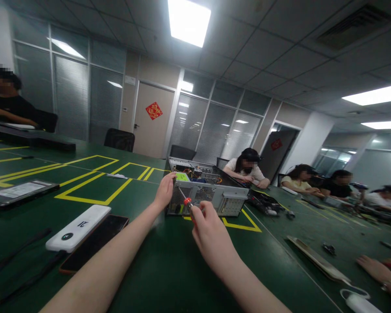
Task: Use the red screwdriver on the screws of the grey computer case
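Note:
An open computer case [215, 191] lies in front of me on the table, its perforated back panel facing me. A power supply [183, 177] with a bright yellow-green label sits in its left corner. My left hand [165, 190] grips the case's left edge, fingertips beside that label. My right hand [208, 226] is closed around a screwdriver [188, 203] with a red handle. The screwdriver's shaft points up and left, its tip at the back panel near the power supply; whether it sits in a screw is too small to tell. Cables show inside the case.
Left of my forearm lie a white power bank [80, 228], a dark phone [96, 241] and a hard drive [21, 193]. Yellow tape [84, 201] marks the green table. Further right are a flat strip [319, 258] and another person's hand [373, 267]. Several people sit around the table.

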{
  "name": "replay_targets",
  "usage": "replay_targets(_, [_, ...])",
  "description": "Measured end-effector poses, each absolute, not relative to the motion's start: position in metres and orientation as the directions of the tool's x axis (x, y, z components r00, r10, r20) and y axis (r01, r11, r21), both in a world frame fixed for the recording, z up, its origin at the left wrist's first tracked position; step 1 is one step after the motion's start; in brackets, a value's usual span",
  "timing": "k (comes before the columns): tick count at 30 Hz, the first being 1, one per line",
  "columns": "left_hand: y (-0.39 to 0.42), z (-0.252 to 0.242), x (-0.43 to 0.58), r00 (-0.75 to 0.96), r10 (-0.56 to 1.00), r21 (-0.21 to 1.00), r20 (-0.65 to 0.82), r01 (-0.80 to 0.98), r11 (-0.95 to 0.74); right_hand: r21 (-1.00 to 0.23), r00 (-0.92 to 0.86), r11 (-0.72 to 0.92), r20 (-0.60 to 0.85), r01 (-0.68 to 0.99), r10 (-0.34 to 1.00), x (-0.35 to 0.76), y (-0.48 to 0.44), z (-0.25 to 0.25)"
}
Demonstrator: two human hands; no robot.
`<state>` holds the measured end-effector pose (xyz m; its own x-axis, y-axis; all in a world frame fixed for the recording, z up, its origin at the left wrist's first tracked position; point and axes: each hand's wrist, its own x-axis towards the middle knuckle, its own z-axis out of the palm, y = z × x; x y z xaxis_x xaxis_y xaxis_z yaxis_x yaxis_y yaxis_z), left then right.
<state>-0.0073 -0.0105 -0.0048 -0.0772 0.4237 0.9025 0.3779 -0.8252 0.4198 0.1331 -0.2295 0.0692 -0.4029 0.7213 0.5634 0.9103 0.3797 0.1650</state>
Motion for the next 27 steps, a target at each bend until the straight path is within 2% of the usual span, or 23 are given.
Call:
replay_targets(2, [-0.010,-0.005,-0.007,-0.074,0.429,0.423,0.900,0.379,-0.823,0.151,-0.377,0.356,0.560,0.922,0.738,0.132,-0.229,0.069])
replay_targets(7, [-0.011,-0.005,-0.008,-0.070,0.449,0.441,0.891,0.367,-0.819,0.057,-0.128,0.116,0.542,0.992,0.830,0.137,-0.221,0.075])
replay_targets(9, [-0.011,-0.004,-0.008,-0.069,0.448,0.440,0.891,0.367,-0.820,0.040,-0.084,0.074,0.514,0.996,0.853,0.139,-0.220,0.078])
replay_targets(12, [-0.011,-0.004,-0.008,-0.065,0.440,0.431,0.895,0.371,-0.822,0.057,-0.156,0.147,0.507,0.987,0.848,0.137,-0.223,0.079])
replay_targets(16, [-0.011,-0.005,-0.008,-0.068,0.441,0.432,0.895,0.379,-0.818,0.159,-0.345,0.309,0.522,0.938,0.780,0.135,-0.225,0.075])
replay_targets(18, [-0.011,-0.005,-0.008,-0.070,0.440,0.432,0.895,0.378,-0.819,0.165,-0.307,0.260,0.558,0.952,0.771,0.137,-0.223,0.074])
replay_targets(20, [-0.011,-0.005,-0.008,-0.071,0.440,0.433,0.895,0.376,-0.819,0.129,-0.196,0.148,0.591,0.981,0.783,0.141,-0.218,0.075])
replay_targets(22, [-0.010,-0.005,-0.008,-0.072,0.442,0.435,0.894,0.375,-0.819,0.094,-0.111,0.069,0.572,0.993,0.813,0.145,-0.214,0.076])
replay_targets(24, [-0.010,-0.005,-0.008,-0.072,0.441,0.434,0.895,0.376,-0.819,0.062,-0.089,0.066,0.546,0.996,0.833,0.146,-0.212,0.077])
replay_targets(27, [-0.009,-0.006,-0.008,-0.069,0.430,0.423,0.900,0.374,-0.825,0.031,-0.161,0.171,0.530,0.985,0.833,0.142,-0.216,0.075])
